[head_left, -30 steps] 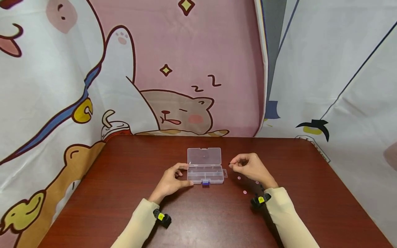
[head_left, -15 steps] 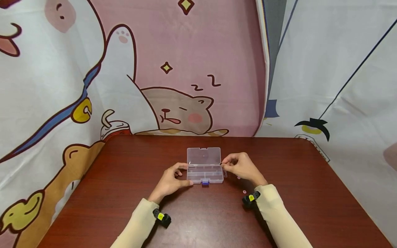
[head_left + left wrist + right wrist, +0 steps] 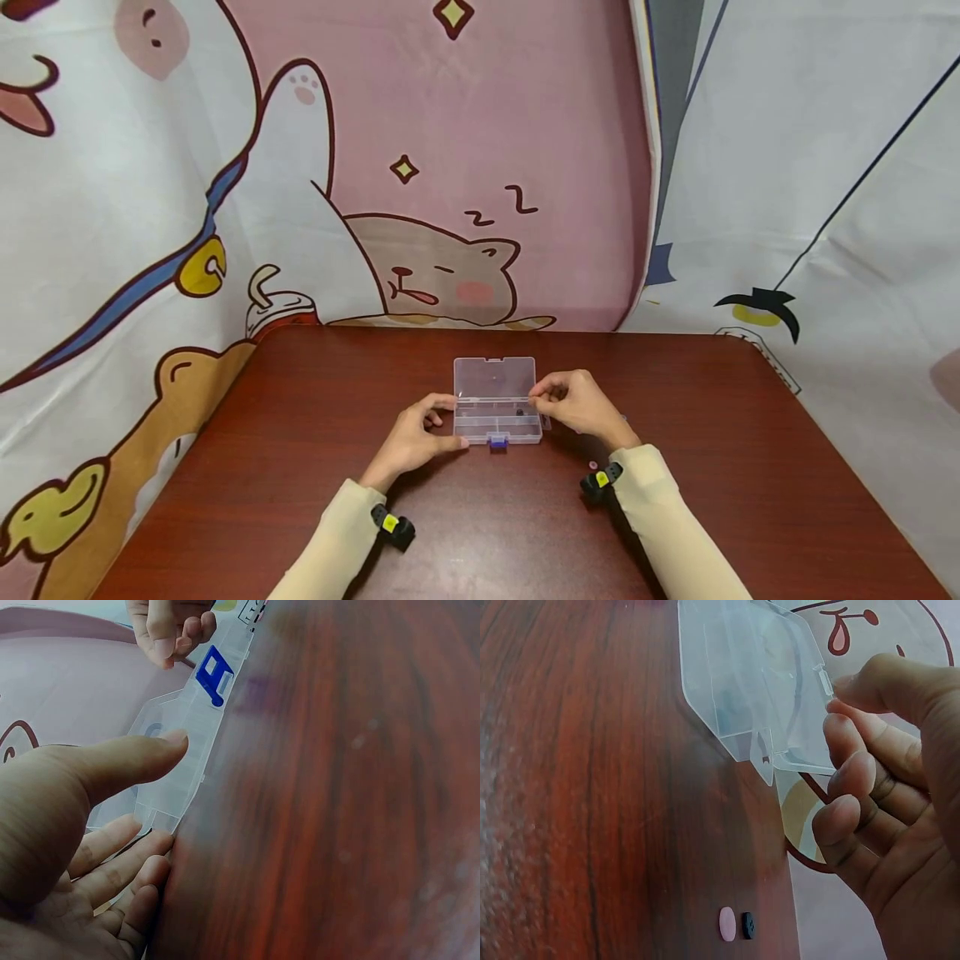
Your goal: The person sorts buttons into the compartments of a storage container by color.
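Note:
A small clear plastic compartment box [image 3: 497, 429] lies on the table, its lid [image 3: 494, 378] raised at the back and a blue latch [image 3: 498, 443] at its front. My left hand [image 3: 411, 435] grips the box's left end, thumb at the front corner and fingers toward the back. Over the right end hovers my right hand [image 3: 581, 407], thumb and index fingertips close together with nothing visible between them. A tiny dark piece [image 3: 520, 412] shows inside a rear compartment. In the right wrist view, a pink button [image 3: 727, 924] and a black button [image 3: 748, 925] lie on the table.
The dark red-brown wooden table [image 3: 480, 533] extends around the box. Another pink button [image 3: 593, 465] sits by the right wrist camera [image 3: 600, 482]. A cartoon-printed cloth [image 3: 450, 100] hangs behind the table's far edge.
My right hand has moved left from beside the box to over its right end, and the small dark piece it pinched now shows inside a compartment. The left hand stays in place.

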